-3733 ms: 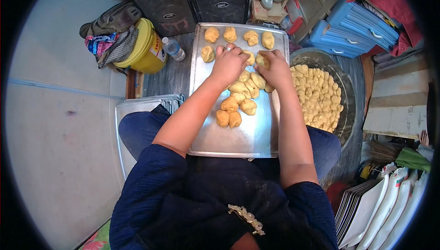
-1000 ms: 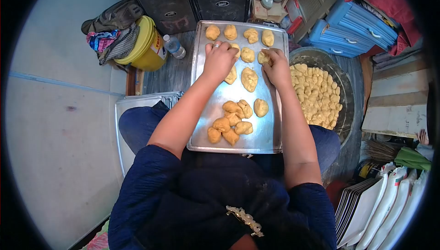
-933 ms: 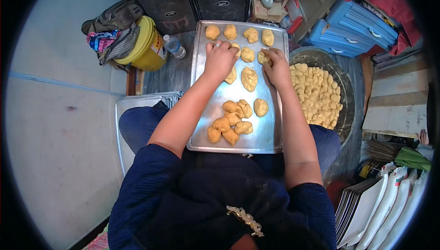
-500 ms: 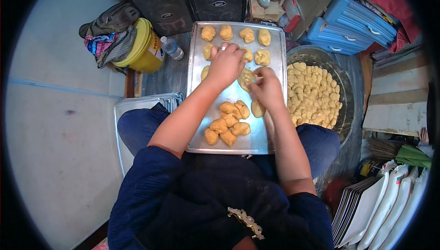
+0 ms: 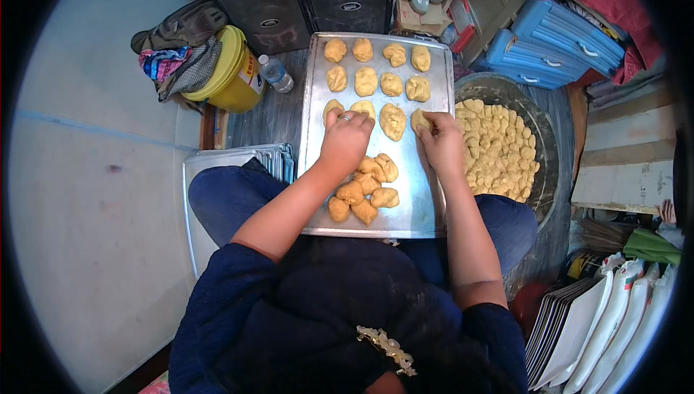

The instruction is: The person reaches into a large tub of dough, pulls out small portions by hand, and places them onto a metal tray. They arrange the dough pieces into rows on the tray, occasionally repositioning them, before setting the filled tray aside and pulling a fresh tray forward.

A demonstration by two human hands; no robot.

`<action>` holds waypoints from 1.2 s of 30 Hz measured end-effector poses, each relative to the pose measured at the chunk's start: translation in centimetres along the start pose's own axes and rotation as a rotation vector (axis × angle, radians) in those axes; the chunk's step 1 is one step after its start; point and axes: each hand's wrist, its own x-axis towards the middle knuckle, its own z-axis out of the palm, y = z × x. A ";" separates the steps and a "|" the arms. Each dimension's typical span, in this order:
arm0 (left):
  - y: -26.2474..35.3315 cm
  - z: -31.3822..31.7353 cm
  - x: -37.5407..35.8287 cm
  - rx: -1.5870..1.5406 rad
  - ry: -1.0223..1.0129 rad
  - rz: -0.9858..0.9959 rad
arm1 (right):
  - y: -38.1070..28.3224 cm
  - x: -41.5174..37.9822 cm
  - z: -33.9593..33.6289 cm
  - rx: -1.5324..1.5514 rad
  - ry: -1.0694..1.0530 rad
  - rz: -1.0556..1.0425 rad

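A metal baking tray (image 5: 416,210) lies across my lap, bearing rows of yellow dough pieces. With its thumb and fingers closed, my right hand (image 5: 442,147) grips a dough piece (image 5: 419,120) at the right end of the third row. My left hand (image 5: 345,142), a ring on one finger, has its bent fingers on a dough piece (image 5: 363,108) in the same row; its thumb is hidden. Beside that hand, at the left, sits another dough piece (image 5: 332,108), partly covered. Between the hands lies a flattish dough piece (image 5: 392,121). A loose dough cluster (image 5: 367,184) rests nearer my body.
A large round basin (image 5: 553,130) full of dough lumps stands right of the tray. To the left are a yellow bucket (image 5: 235,79), a water bottle (image 5: 275,74) and stacked trays (image 5: 238,154). Black speakers (image 5: 275,7) stand behind; blue drawers (image 5: 531,50) are back right.
My left hand has moved toward me from the second row to the third. My right hand has shifted right, and its dough piece now sits at the row's right end.
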 end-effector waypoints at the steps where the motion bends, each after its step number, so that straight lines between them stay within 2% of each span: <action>1: 0.0 0.3 -0.1 0.002 0.002 -0.003 | 0.3 -0.1 0.3 -0.064 0.000 -0.088; 4: 0.3 0.6 -0.1 -0.046 0.035 0.013 | 0.1 -0.3 0.5 -0.134 -0.026 -0.128; 5: 0.4 0.5 0.1 -0.054 -0.014 -0.024 | -0.2 -0.5 0.4 -0.129 -0.027 -0.134; 7: 0.5 0.0 0.3 -0.062 -0.060 -0.061 | -2.0 -1.1 -0.5 -0.435 0.129 -0.349; 9: 1.0 -0.8 0.0 -0.080 0.063 -0.032 | -2.6 -1.3 -1.3 -0.423 0.052 -0.287; 10: 1.2 -0.9 -0.2 -0.081 0.057 -0.030 | -2.6 -1.4 -1.5 -0.412 -0.027 -0.222; 14: 1.9 -0.7 -0.1 -0.155 -0.015 0.019 | -1.3 -1.3 -1.2 -0.250 -0.087 -0.158; 16: 2.2 -0.5 0.5 -0.155 -0.039 0.037 | -1.2 -1.2 -0.9 -0.133 -0.121 -0.062; 20: 2.8 -0.3 2.2 -0.158 -0.061 0.071 | -1.0 -0.9 -1.1 -0.126 -0.168 -0.042; 24: 2.7 0.9 2.9 -0.125 -0.159 0.057 | -0.6 -0.8 -1.1 -0.169 -0.189 -0.109; 26: 2.7 1.6 2.8 -0.107 -0.138 0.053 | -0.6 -0.9 -1.1 -0.197 -0.199 -0.130; 29: 2.4 1.9 2.6 -0.113 -0.077 0.071 | -1.4 -1.3 -1.2 -0.258 -0.165 -0.154; 31: 2.4 0.5 2.4 -0.139 -0.036 0.090 | -2.3 -2.0 -1.6 -0.348 0.082 -0.295; 32: 2.4 -1.1 1.7 -0.179 0.033 0.079 | -2.8 -2.2 -2.0 -0.348 0.081 -0.293; 34: 1.8 -3.1 -0.3 -0.225 0.095 0.068 | -3.5 -2.8 -2.7 -0.104 -0.236 -0.099; 36: 0.4 -4.2 -2.6 -0.393 -0.148 -0.079 | -3.3 -3.7 -1.7 0.027 -0.419 -0.077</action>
